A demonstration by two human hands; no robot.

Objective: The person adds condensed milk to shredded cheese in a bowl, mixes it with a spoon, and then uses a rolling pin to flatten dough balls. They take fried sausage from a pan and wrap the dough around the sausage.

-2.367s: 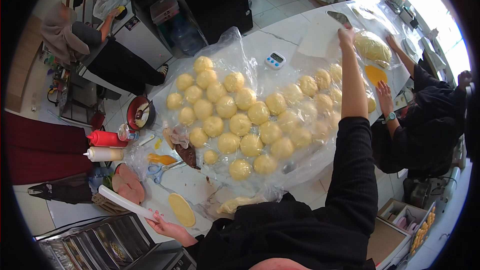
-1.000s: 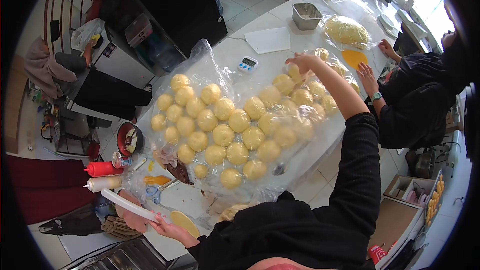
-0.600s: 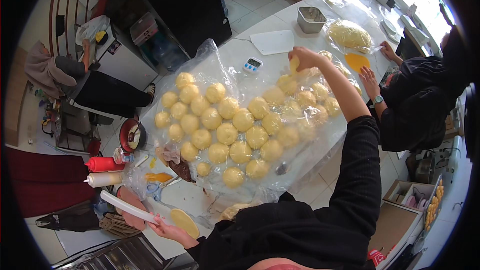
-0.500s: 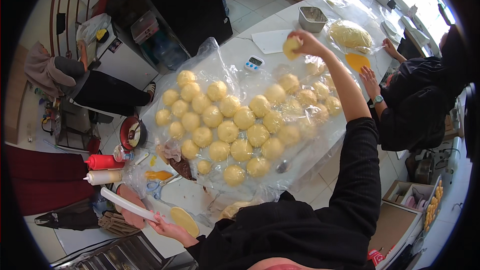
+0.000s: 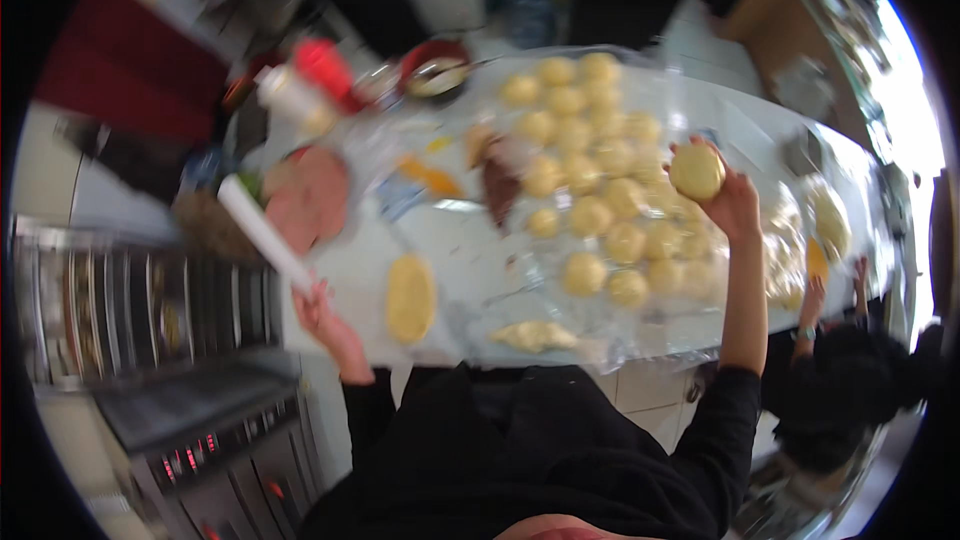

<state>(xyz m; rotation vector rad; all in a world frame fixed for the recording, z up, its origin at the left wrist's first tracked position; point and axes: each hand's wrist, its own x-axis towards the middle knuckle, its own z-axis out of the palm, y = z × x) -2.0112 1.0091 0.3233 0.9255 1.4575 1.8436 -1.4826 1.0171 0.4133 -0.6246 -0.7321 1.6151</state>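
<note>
My left hand (image 5: 330, 322) is closed round one end of a white rolling pin (image 5: 265, 230), which slants up and away to the left, off the table. In my right hand (image 5: 738, 205) a round, pale yellow dough ball (image 5: 697, 172) is held up above the table's right part. A flattened oval of dough (image 5: 410, 298) lies on the white table (image 5: 465, 285), right of my left hand. Many dough balls (image 5: 590, 215) sit in the middle under clear plastic sheeting. Near the front edge rests an uneven dough piece (image 5: 537, 336). The picture is blurred by motion.
Round pink slices (image 5: 310, 198) lie on the left. Beyond them stand a red squeeze bottle (image 5: 325, 70), a white one (image 5: 290, 98) and a bowl (image 5: 437, 70). Blue-handled scissors (image 5: 400, 197), an orange scraper (image 5: 432, 177) and a brown-filled bag (image 5: 499, 183) lie mid-table. A co-worker (image 5: 850, 370) works far right.
My view has swung left. My right hand has drawn the dough ball back from the table's far side, over the covered balls. The rolling pin stays in my left hand.
</note>
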